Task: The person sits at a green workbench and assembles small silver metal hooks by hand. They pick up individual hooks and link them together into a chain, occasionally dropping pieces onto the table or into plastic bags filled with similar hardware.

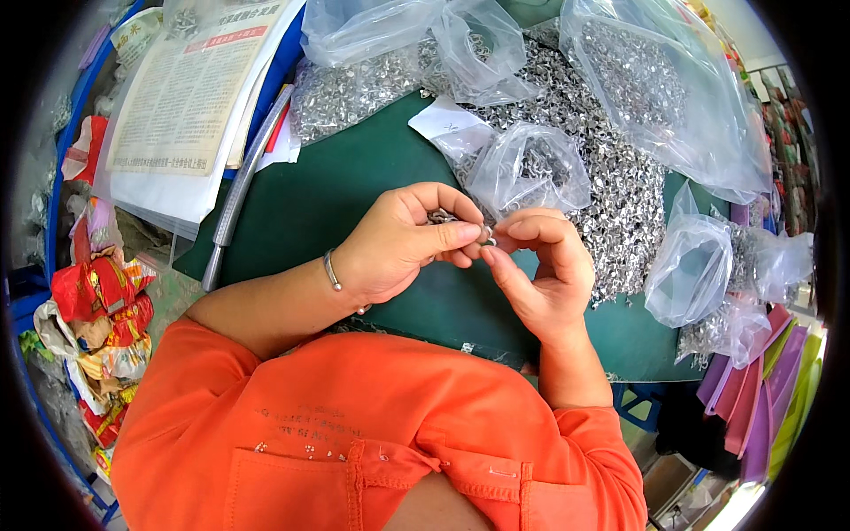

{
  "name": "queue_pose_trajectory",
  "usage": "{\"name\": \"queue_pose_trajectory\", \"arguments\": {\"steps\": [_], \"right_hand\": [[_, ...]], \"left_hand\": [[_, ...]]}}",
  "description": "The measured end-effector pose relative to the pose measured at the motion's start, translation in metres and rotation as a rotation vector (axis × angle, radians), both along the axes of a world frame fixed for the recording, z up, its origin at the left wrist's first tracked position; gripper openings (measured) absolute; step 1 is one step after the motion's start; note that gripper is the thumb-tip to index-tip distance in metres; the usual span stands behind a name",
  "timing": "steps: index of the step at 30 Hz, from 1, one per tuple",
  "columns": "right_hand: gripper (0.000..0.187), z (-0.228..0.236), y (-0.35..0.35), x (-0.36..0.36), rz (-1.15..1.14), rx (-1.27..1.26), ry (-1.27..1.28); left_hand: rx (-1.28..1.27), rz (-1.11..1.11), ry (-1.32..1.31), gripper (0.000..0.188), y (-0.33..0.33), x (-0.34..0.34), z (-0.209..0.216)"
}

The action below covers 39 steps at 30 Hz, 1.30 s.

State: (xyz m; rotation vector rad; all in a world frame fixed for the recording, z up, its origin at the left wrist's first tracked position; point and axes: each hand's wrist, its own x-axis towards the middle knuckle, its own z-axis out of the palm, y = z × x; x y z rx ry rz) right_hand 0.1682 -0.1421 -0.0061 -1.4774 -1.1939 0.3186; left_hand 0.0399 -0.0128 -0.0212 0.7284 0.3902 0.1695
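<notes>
My left hand (394, 243) is curled over the green table, with several small silvery metal pieces (440, 216) tucked inside its fingers. Between its thumb and forefinger sits one small shiny metal piece (490, 237). My right hand (558, 279) meets it there, thumb and fingertips closed on the same spot; the piece's exact shape is too small to make out. Just beyond both hands lies a large heap of similar metal pieces (624, 230). An opened clear plastic bag (500, 181) with more pieces rests at the heap's near left side.
Clear bags of metal pieces (354, 93) lie at the far left of the green table (354, 168). A large clear bag (708, 133) covers the far right; smaller bags (691, 274) hang over the right edge. Left are a newspaper (181, 115), a grey rod-like tool (239, 190) and colourful wrappers (97, 292).
</notes>
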Motion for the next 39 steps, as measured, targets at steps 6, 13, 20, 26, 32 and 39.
{"name": "queue_pose_trajectory", "arguments": {"steps": [6,13,20,26,32,39], "right_hand": [[0.024,-0.007,-0.001,0.003,0.005,0.069,-0.067],[0.024,-0.006,-0.002,0.003,-0.017,0.094,-0.102],[0.024,-0.007,-0.004,0.002,-0.013,0.077,-0.061],[0.024,-0.007,-0.003,0.000,-0.019,0.078,-0.024],[0.024,-0.008,-0.004,0.001,-0.003,0.087,-0.036],[0.023,0.009,0.003,0.009,0.055,0.094,-0.325]], "left_hand": [[-0.043,0.001,-0.021,0.015,0.000,0.000,-0.002],[-0.112,-0.018,-0.044,0.014,0.001,0.000,0.000],[-0.052,-0.054,0.014,0.014,-0.001,-0.001,-0.002],[-0.055,-0.056,0.021,0.014,-0.001,-0.001,-0.002],[-0.044,-0.068,0.006,0.013,0.000,-0.002,-0.004],[-0.105,-0.054,0.002,0.018,-0.001,-0.002,-0.005]]}}
